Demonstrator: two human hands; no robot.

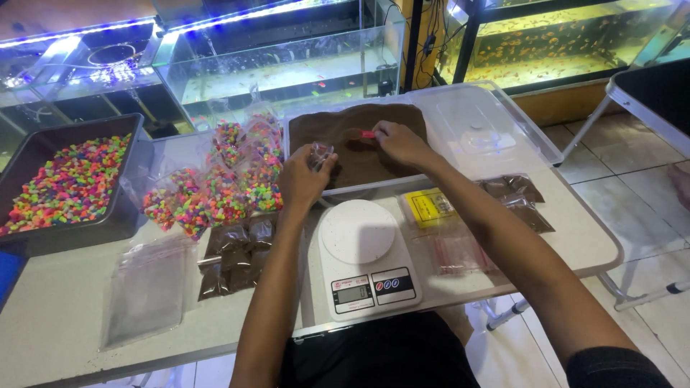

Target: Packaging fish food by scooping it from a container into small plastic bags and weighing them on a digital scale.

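Filling step under way: left hand (pixel 305 176) holding small clear bag (pixel 320 153) open at tray's (pixel 302 122) 9 o'clock; right hand (pixel 399 142) pinching red scoop (pixel 368 134) over brown sand (pixel 374 154); next, likely tipping sand into bag mouth, steady aim required.

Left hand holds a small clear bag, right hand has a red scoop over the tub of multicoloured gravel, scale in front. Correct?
Not quite. In the head view the right hand holds the red scoop over a tub of brown sand, not coloured gravel. The left hand does hold the clear bag, with the scale in front.
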